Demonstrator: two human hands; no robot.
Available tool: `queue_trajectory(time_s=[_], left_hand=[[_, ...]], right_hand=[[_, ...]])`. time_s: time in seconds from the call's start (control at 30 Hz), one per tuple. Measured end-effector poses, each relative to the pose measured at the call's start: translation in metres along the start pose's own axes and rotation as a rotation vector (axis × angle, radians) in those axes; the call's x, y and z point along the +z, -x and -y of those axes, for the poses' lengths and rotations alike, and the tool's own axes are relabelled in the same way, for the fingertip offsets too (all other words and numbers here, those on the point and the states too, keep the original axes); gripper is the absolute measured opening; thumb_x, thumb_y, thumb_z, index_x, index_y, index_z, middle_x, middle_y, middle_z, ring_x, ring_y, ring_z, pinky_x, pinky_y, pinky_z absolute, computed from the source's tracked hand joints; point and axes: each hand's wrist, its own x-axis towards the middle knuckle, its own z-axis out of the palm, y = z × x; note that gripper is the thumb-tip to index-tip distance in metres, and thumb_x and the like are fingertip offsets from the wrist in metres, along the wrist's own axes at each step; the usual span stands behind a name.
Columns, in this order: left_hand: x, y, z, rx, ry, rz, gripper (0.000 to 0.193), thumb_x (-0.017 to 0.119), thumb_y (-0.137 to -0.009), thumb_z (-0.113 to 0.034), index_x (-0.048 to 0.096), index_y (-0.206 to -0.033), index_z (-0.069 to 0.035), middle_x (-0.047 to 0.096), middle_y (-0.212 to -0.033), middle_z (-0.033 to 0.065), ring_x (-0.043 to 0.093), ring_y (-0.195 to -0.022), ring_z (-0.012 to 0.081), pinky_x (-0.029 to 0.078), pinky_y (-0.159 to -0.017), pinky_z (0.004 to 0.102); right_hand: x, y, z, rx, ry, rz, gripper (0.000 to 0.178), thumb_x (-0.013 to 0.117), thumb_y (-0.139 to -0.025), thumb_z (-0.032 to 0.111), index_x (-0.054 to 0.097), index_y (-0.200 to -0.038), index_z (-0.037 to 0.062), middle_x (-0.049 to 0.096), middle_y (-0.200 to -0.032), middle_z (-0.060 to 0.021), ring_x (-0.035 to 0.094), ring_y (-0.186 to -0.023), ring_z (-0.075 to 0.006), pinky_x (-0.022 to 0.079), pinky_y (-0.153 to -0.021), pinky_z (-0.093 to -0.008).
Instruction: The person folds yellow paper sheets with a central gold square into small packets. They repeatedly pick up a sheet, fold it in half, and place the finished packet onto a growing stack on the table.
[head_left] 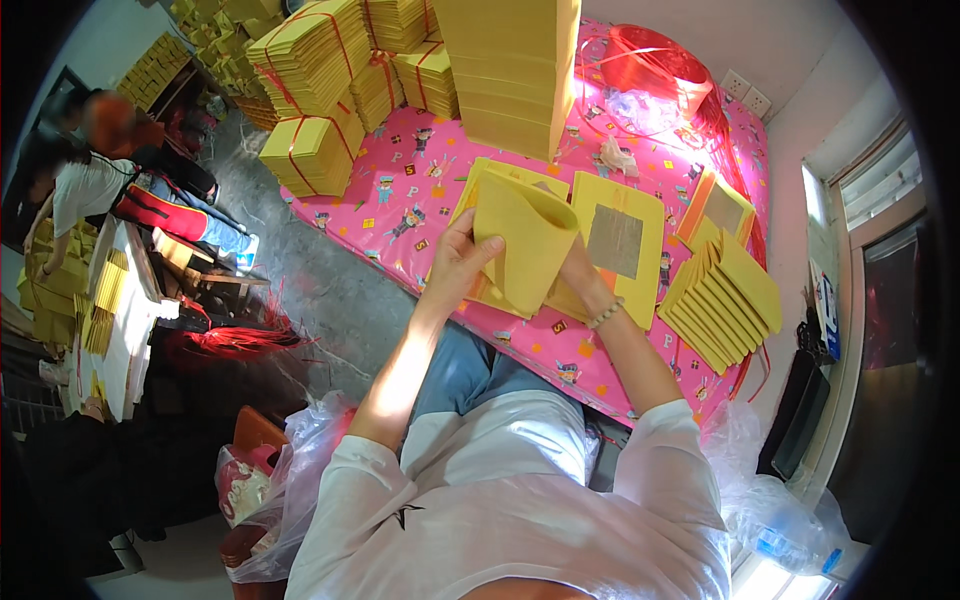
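My left hand (468, 258) grips the left side of a yellow paper sheet (520, 245), thumb on top and fingers beneath. The sheet is raised and bent, its upper right edge curling over. My right hand (575, 268), with a beaded bracelet at the wrist, reaches in at the sheet's right side; its fingers are hidden behind the paper. More yellow paper lies under my hands. Just right of them is a flat yellow piece (632, 205) with a grey-brown rectangle on it. A fanned pile of folded yellow paper (718, 300) rests further right.
The pink patterned table cover (375, 215) carries tied yellow paper bundles (310, 150), a tall yellow stack (505, 80) and a red strapping coil (655, 70). Left, people sit by a white worktable (130, 300). Plastic bags (310, 470) hang near my left side.
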Motion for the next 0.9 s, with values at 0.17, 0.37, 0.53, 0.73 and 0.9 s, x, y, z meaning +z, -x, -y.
queue_trajectory(time_s=[0.17, 0.37, 0.53, 0.73, 0.9], left_hand=[[-0.019, -0.005, 0.009, 0.102, -0.152, -0.037, 0.033, 0.062, -0.089, -0.004, 0.055, -0.121, -0.001, 0.060, -0.112, 0.0032, 0.055, -0.105, 0.0124, 0.042, -0.093, 0.0278], [-0.017, 0.005, 0.024, 0.151, -0.183, -0.124, 0.027, 0.058, -0.093, -0.006, 0.055, -0.119, -0.001, 0.060, -0.112, 0.0033, 0.054, -0.105, 0.0116, 0.043, -0.091, 0.0271], [-0.016, 0.007, 0.021, 0.132, -0.233, -0.130, 0.026, 0.056, -0.094, -0.009, 0.054, -0.120, -0.002, 0.061, -0.111, 0.0045, 0.054, -0.105, 0.0118, 0.043, -0.091, 0.0276], [-0.018, 0.002, 0.017, 0.049, -0.195, -0.129, 0.029, 0.055, -0.094, -0.007, 0.052, -0.122, -0.001, 0.060, -0.113, 0.0060, 0.055, -0.104, 0.0116, 0.044, -0.090, 0.0267], [-0.005, -0.010, -0.010, -0.050, -0.163, -0.078, 0.034, 0.053, -0.095, -0.009, 0.047, -0.127, -0.001, 0.059, -0.114, 0.0066, 0.055, -0.104, 0.0115, 0.046, -0.088, 0.0272]], right_hand=[[-0.020, 0.013, 0.012, 0.164, -0.166, -0.016, 0.051, 0.065, -0.087, 0.026, 0.047, -0.128, 0.0010, 0.055, -0.124, -0.0082, 0.053, -0.114, -0.0196, 0.042, -0.097, -0.0325], [0.010, 0.028, 0.016, 0.015, 0.451, 0.038, 0.054, 0.068, -0.083, 0.018, 0.045, -0.128, 0.0011, 0.058, -0.120, -0.0139, 0.055, -0.114, -0.0229, 0.043, -0.097, -0.0357], [0.010, 0.026, 0.005, 0.038, 0.420, 0.015, 0.052, 0.067, -0.083, 0.015, 0.044, -0.128, 0.0023, 0.059, -0.117, -0.0134, 0.057, -0.111, -0.0226, 0.044, -0.096, -0.0348], [0.004, 0.018, 0.005, 0.059, 0.347, 0.038, 0.052, 0.067, -0.084, 0.011, 0.044, -0.129, 0.0009, 0.060, -0.115, -0.0110, 0.058, -0.108, -0.0180, 0.046, -0.092, -0.0312], [0.000, 0.009, 0.030, 0.251, 0.104, 0.094, 0.049, 0.067, -0.085, 0.010, 0.046, -0.127, -0.0019, 0.059, -0.117, -0.0089, 0.058, -0.105, -0.0140, 0.048, -0.090, -0.0277]])
